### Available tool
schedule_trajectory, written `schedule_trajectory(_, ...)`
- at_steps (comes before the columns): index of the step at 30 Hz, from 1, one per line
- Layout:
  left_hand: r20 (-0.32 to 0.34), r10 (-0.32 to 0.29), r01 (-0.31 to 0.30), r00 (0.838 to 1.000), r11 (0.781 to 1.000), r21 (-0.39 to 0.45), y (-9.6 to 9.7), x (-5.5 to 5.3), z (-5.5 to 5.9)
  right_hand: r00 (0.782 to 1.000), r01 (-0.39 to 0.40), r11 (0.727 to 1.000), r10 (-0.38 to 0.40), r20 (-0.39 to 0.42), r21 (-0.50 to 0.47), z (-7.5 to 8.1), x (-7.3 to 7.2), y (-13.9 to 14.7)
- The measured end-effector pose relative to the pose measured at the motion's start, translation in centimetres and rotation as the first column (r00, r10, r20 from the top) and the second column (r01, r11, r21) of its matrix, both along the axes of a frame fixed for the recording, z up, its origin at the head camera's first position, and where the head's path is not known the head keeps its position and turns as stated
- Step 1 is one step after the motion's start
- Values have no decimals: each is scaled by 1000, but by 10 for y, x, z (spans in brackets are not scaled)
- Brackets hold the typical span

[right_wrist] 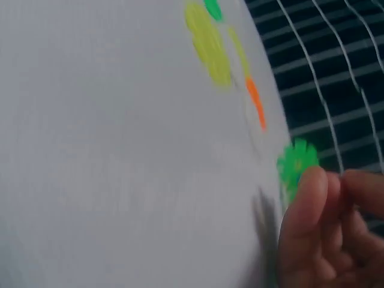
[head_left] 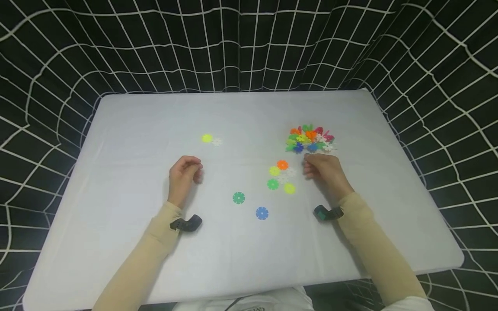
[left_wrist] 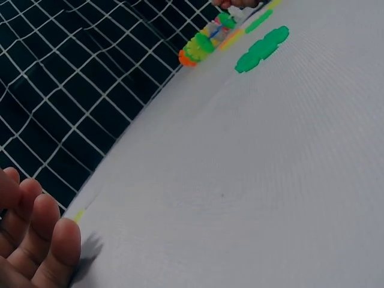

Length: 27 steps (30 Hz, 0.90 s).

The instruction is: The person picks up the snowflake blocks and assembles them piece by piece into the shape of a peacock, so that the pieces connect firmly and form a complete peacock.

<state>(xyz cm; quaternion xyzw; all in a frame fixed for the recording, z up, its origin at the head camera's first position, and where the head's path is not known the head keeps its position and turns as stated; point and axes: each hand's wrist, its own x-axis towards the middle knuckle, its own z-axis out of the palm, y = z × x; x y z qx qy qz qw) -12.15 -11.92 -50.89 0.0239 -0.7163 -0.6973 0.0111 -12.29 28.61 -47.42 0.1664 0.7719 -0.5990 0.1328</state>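
Flower-shaped plastic discs lie on a white-covered table (head_left: 128, 181). My left hand (head_left: 185, 179) hovers over the left side with fingers loosely curled and nothing in them. Above it are a yellow disc (head_left: 207, 138) and a white disc (head_left: 217, 141). My right hand (head_left: 324, 170) is at the near edge of a mixed-colour pile of discs (head_left: 310, 135), thumb and fingertips drawn together. In the right wrist view, the thumb overlaps a green disc (right_wrist: 298, 159); I cannot tell whether the fingertips hold a piece.
Left of the right hand lies a loose group with an orange disc (head_left: 282, 164), yellow, white and green ones. Nearer the front are a green disc (head_left: 239, 198) and a blue disc (head_left: 262, 213). White netting (head_left: 253, 47) over dark cloth surrounds the table.
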Motion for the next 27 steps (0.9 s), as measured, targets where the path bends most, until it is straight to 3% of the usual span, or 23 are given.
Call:
schedule_trajectory(4, 27, -62, 63, 998, 997, -46, -2, -5, 3, 983, -143, 971, 161, -83, 194, 12, -3, -21)
schedule_trajectory(7, 52, -118, 123, 992, 987, -103, -2, -9, 5, 942, -259, 911, 312, -124, 322, 20, -8, -36)
schedule_trajectory(10, 68, -192, 202, 979, 960, -194, -1, -11, 10, 877, -369, 826, 461, -134, 427, 25, -10, -51)
schedule_trajectory(14, 74, -282, 291, 957, 904, -313, 3, -10, 16, 789, -474, 723, 602, -121, 503, 23, -3, -76)
schedule_trajectory(16, 75, -305, 311, 949, 879, -362, 7, -8, 17, 727, -539, 661, 678, -109, 521, 20, 3, -88)
schedule_trajectory(18, 85, -342, 344, 936, 835, -430, 10, -5, 18, 654, -609, 577, 753, -66, 545, 19, 10, -100)
schedule_trajectory(21, 101, -440, 419, 892, 725, -547, 17, 2, 20, 541, -693, 438, 841, 12, 573, 21, 20, -114)
schedule_trajectory(23, 115, -508, 461, 854, 635, -619, 24, 8, 22, 506, -727, 369, 858, 88, 579, 25, 27, -120)
schedule_trajectory(25, 128, -557, 483, 821, 557, -675, 30, 14, 24, 485, -743, 317, 862, 147, 590, 29, 35, -123)
schedule_trajectory(27, 145, -583, 496, 800, 505, -706, 37, 20, 25, 471, -748, 273, 861, 193, 605, 32, 43, -124)
